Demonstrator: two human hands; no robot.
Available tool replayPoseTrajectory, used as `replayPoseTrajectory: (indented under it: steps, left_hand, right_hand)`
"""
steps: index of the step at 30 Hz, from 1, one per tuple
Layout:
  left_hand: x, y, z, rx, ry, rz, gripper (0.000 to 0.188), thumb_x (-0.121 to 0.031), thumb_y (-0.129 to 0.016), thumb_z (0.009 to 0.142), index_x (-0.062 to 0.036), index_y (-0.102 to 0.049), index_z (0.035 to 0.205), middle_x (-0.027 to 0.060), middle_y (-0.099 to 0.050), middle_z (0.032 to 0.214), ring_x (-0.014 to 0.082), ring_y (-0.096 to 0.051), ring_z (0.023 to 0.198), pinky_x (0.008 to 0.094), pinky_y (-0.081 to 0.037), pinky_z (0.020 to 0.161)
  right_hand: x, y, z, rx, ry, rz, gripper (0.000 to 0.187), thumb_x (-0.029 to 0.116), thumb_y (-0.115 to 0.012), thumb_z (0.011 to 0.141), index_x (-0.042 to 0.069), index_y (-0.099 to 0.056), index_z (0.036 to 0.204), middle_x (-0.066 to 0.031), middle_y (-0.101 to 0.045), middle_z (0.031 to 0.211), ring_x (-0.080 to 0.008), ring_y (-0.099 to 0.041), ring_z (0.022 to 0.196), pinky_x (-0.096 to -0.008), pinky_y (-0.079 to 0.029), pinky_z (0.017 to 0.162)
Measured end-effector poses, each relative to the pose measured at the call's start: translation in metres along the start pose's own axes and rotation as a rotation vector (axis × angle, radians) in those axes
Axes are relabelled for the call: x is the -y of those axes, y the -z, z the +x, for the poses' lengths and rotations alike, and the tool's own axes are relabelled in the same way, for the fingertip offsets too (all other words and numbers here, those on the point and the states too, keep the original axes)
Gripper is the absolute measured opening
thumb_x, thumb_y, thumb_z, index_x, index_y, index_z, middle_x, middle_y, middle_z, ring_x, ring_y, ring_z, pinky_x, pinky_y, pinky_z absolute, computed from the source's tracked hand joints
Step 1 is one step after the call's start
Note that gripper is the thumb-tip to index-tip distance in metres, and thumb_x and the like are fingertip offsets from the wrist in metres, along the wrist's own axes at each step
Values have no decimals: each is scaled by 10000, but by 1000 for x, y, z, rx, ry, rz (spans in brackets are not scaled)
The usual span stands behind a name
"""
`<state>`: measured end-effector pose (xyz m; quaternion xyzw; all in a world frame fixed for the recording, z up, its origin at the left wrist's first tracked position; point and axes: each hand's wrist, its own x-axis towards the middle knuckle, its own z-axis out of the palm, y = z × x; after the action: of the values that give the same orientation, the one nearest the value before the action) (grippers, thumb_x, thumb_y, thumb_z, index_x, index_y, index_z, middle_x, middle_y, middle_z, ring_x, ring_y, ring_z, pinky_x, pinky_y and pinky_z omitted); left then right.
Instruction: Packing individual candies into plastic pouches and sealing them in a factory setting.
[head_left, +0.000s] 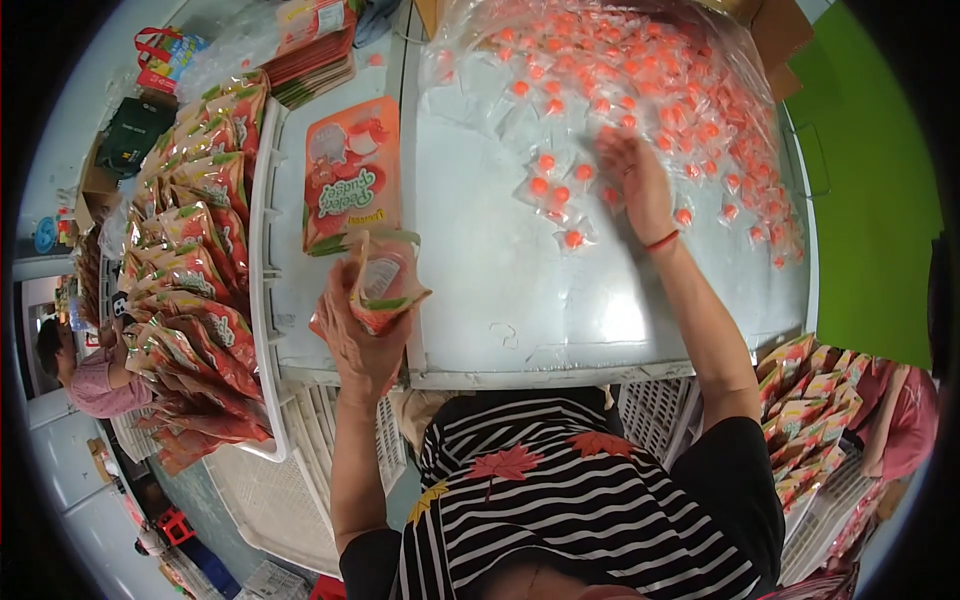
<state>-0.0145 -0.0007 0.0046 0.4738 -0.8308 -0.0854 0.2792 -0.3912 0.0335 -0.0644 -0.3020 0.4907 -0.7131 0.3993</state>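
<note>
My left hand [365, 335] grips a stand-up pouch [385, 275] at the table's near left, its mouth spread and facing up. Over the metal table [500, 280], my right hand [637, 178] reaches among small clear-wrapped candies [540, 186] with round orange-red centres. Its fingers look stretched out, though slightly blurred, and I see nothing held in them. Several loose candies lie just left of this hand. Behind them a large heap of the same candies [690, 90] spreads from a clear plastic bag [455, 50]. A flat orange pouch [350, 150] lies beyond my left hand.
Left of the table, a white crate [270, 250] holds rows of filled pouches [200, 250]. A stack of flat pouches [315, 65] sits at the far left. Cardboard [785, 40] edges the heap. More pouches [810, 410] stand at lower right. A person [100, 380] is at far left, another [900, 420] at right.
</note>
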Motion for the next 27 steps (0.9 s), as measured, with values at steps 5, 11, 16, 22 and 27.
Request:
replayPoseTrajectory:
  steps: [5,11,16,22,27]
  left_hand:
    - [11,1,-1,-66,-20,-35,984,-175,-866,597,6,-296,1378,197,-519,1209,367,-521,1083,437,-413,923]
    - [17,8,-10,-38,20,7,983,-160,-860,603,5,-288,1384,203,-507,1235,365,-511,1107,438,-410,936]
    - [13,6,-11,-54,-1,5,996,-186,-861,594,1,-284,1384,179,-515,1217,348,-501,1099,439,-384,943]
    - [21,8,-16,-68,5,-8,1006,-228,-861,592,5,-281,1380,161,-523,1201,327,-493,1086,439,-359,950]
    - [18,11,-13,-58,43,4,991,-159,-855,606,3,-274,1393,210,-504,1258,374,-507,1114,444,-403,943]
  right_hand:
    - [7,52,4,-174,-132,321,394,301,-313,1010,-12,-489,1173,-186,-575,1165,-305,-549,1127,-403,-438,975]
    - [21,27,-23,-254,285,-790,320,267,-450,981,-7,-610,1027,-123,-653,983,-214,-627,926,-328,-485,793]
    - [10,-4,-50,72,635,-1284,225,97,-618,845,13,-586,1051,-158,-613,1042,-359,-577,987,-395,-444,899]
    - [10,40,-40,-56,542,-1464,171,15,-573,850,-17,-583,1017,-176,-612,1025,-343,-578,961,-409,-459,841]
    - [24,25,-49,-141,627,-1685,316,152,-623,853,19,-556,1131,-166,-553,1190,-345,-518,1100,-443,-392,947]
